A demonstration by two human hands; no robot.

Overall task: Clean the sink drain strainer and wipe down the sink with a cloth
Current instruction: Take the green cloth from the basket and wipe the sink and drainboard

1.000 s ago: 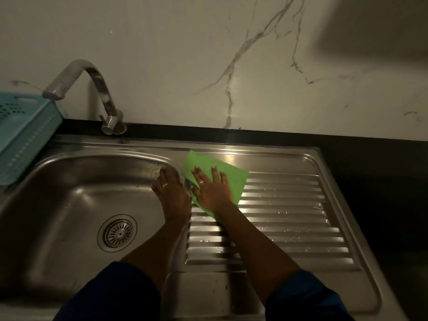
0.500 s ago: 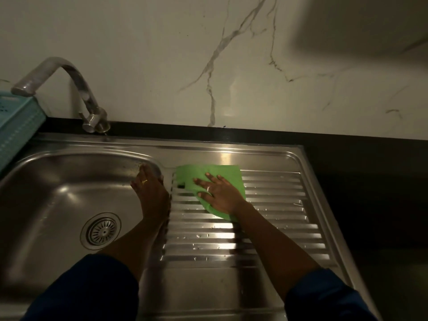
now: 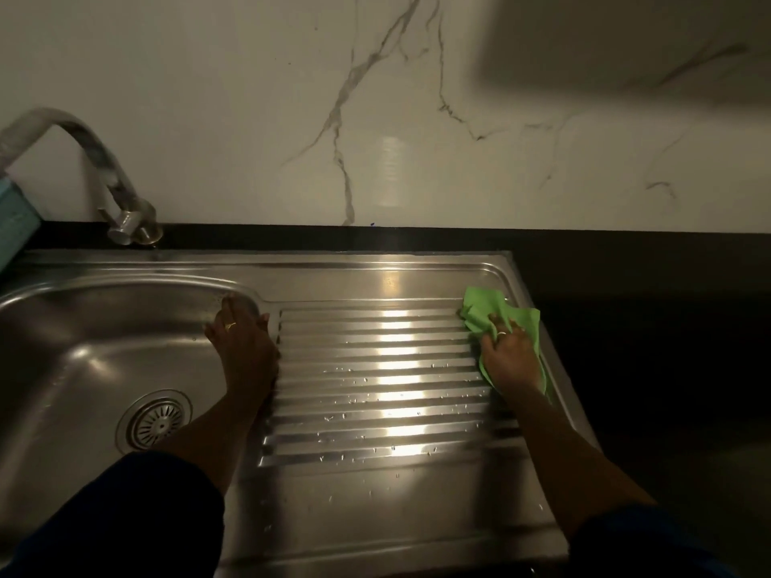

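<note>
A green cloth lies bunched at the far right end of the ribbed steel drainboard. My right hand presses down on it, fingers curled into the fabric. My left hand rests on the rim between the sink basin and the drainboard, fingers spread over the basin's right wall, holding nothing. The round drain strainer sits in the basin floor, to the left of my left forearm. Water droplets dot the near ribs of the drainboard.
A curved metal tap stands at the back left over the basin. A light blue basket edge shows at the far left. Black countertop surrounds the sink on the right and back. A marble wall rises behind.
My right hand has swept the green cloth from the drainboard's left end to its far right edge. The left hand has stayed on the basin rim. The view has shifted right.
</note>
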